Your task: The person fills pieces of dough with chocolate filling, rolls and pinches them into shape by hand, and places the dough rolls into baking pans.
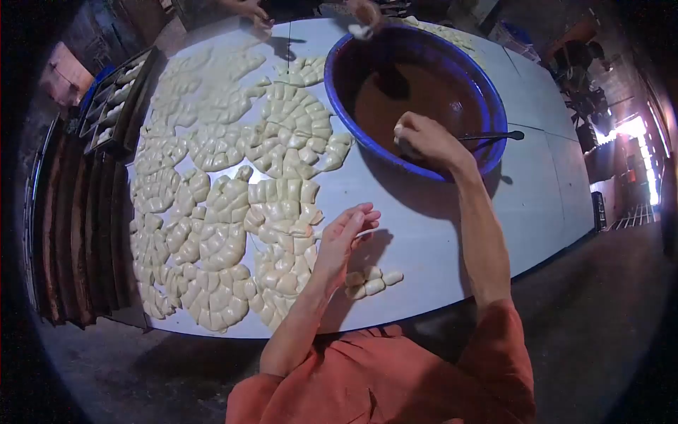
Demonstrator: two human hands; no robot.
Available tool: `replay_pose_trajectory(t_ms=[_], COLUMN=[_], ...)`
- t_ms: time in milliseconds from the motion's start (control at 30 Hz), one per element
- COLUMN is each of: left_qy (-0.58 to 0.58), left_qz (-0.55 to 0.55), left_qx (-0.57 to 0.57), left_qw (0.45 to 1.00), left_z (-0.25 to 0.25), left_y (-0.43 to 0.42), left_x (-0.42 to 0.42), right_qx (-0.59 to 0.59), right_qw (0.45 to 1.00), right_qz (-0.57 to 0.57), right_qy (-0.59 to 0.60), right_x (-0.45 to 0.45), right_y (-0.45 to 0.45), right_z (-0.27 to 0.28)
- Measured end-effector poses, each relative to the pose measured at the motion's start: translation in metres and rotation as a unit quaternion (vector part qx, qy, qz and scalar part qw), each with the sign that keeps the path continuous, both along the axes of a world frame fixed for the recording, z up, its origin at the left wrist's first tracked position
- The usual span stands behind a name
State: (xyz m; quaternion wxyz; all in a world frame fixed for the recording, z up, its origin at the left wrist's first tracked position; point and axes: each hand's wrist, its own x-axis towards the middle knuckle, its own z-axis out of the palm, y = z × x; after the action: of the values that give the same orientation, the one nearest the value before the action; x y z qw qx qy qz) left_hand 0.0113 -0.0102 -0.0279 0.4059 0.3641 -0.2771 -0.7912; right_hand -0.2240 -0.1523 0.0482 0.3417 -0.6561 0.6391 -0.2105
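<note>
My right hand (429,143) is over the near side of a large blue tub (417,167) of brown filling or paste. Its fingers are closed on a small pale piece of dough (400,133), mostly hidden by them. Above the table, my left hand (351,232) is held with its fingers loosely stretched and nothing visible in it. Just below that hand lies a small group of pale, rounded dough pieces (374,285). Flattened pale dough (219,233), cut into many segments, spreads over the left half of the table.
A dark-handled utensil (494,135) rests across the tub's right rim. The white table (540,212) extends right. Dark trays (78,233) stand on edge at left, near a rack (116,106) holding pale pieces. Another person's hands (256,15) (365,15) are across the table.
</note>
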Motion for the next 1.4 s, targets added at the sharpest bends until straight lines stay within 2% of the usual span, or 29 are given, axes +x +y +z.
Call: replay_pose_trajectory(t_ms=[33,67,133,167,200,233,267,300,367,433,533,667,733,767,833,867,900,933,967,1033,1067,1100,1167,1233,1300,1333,1367,1400], left_qy=[-0.001,-0.014,-0.027,-0.027,-0.029,-0.03,-0.028,-0.026,-0.032,-0.031,0.138,0.226,0.189,0.155,0.166,0.111,0.056,0.052,0.051,-0.024,-0.038,-0.039,-0.025,-0.048,-0.056,-0.039,-0.039,-0.06], left_qz=[0.0,-0.004,-0.005,-0.001,0.001,0.001,0.0,0.0,-0.01,-0.024,-0.01,-0.004,0.013,0.028,0.057,0.075,0.091,0.1,0.101,0.085,0.087,0.088,0.084,0.085,0.075,0.071,0.07,0.032], left_qx=[-0.003,0.002,0.007,0.008,0.005,0.002,0.004,0.002,-0.029,-0.043,-0.002,0.029,0.031,0.028,0.043,0.034,0.025,0.044,0.046,-0.019,-0.023,-0.022,-0.058,-0.079,-0.114,-0.106,-0.105,-0.073], left_qw=[1.0,1.0,1.0,1.0,1.0,1.0,1.0,1.0,0.999,0.998,0.99,0.974,0.981,0.987,0.984,0.99,0.994,0.993,0.993,0.996,0.995,0.995,0.994,0.992,0.989,0.991,0.991,0.995], left_z=[-0.002,-0.004,-0.009,-0.012,-0.014,-0.015,-0.014,-0.01,-0.001,0.008,0.02,0.025,0.02,0.017,-0.006,-0.009,-0.011,-0.012,-0.012,-0.002,-0.004,-0.006,-0.009,-0.003,-0.001,-0.002,-0.001,0.003], left_y=[0.002,0.003,0.004,0.003,0.002,0.0,-0.001,-0.005,-0.011,-0.02,-0.029,-0.028,-0.024,-0.022,-0.022,-0.022,-0.021,-0.021,-0.018,-0.015,-0.014,-0.014,-0.011,-0.011,-0.016,-0.019,-0.022,-0.026], left_x=[0.002,0.005,0.011,0.013,0.015,0.015,0.013,0.009,-0.004,-0.023,-0.049,-0.047,-0.041,-0.038,-0.033,-0.028,-0.025,-0.024,-0.023,-0.022,-0.023,-0.024,-0.026,-0.025,-0.026,-0.028,-0.027,-0.024], right_qx=[-0.004,-0.006,-0.004,-0.004,0.074,0.15,0.118,0.116,0.126,0.088,0.066,0.054,0.054,0.08,0.018,-0.011,-0.041,-0.11,-0.108,-0.252,-0.215,-0.214,-0.315,-0.3,-0.334,-0.253,-0.252,-0.178], right_qw=[0.985,0.985,0.969,0.968,0.989,0.987,0.982,0.983,0.911,0.905,0.866,0.847,0.829,0.796,0.911,0.933,0.95,0.967,0.967,0.966,0.971,0.972,0.944,0.945,0.936,0.954,0.954,0.945], right_qz=[0.061,0.062,0.162,0.166,0.105,0.039,0.016,0.016,-0.055,-0.068,-0.065,-0.106,-0.095,-0.028,-0.079,-0.073,-0.066,-0.054,-0.054,-0.062,-0.085,-0.085,-0.095,-0.128,-0.109,-0.159,-0.16,-0.185], right_qy=[0.161,0.159,0.187,0.187,0.072,-0.044,-0.145,-0.143,-0.389,-0.411,-0.491,-0.518,-0.549,-0.599,-0.403,-0.353,-0.302,-0.223,-0.224,-0.003,-0.053,-0.054,0.033,-0.006,0.03,-0.039,-0.039,-0.202], right_x=[0.0,-0.003,-0.002,-0.007,-0.002,-0.001,-0.017,-0.016,-0.01,0.002,0.01,0.034,0.038,0.018,0.04,0.048,0.055,0.06,0.067,0.081,0.084,0.083,0.078,0.083,0.081,0.083,0.082,0.08], right_y=[-0.008,-0.011,-0.011,-0.012,-0.007,-0.003,-0.011,-0.006,0.019,0.037,0.062,0.102,0.117,0.117,0.133,0.14,0.145,0.148,0.152,0.158,0.16,0.16,0.16,0.159,0.156,0.155,0.155,0.154], right_z=[-0.014,-0.029,-0.041,-0.042,-0.019,-0.006,-0.025,-0.016,0.015,0.019,0.009,0.013,0.005,-0.027,-0.019,-0.022,-0.027,-0.036,-0.039,-0.043,-0.045,-0.051,-0.065,-0.062,-0.061,-0.059,-0.059,-0.061])
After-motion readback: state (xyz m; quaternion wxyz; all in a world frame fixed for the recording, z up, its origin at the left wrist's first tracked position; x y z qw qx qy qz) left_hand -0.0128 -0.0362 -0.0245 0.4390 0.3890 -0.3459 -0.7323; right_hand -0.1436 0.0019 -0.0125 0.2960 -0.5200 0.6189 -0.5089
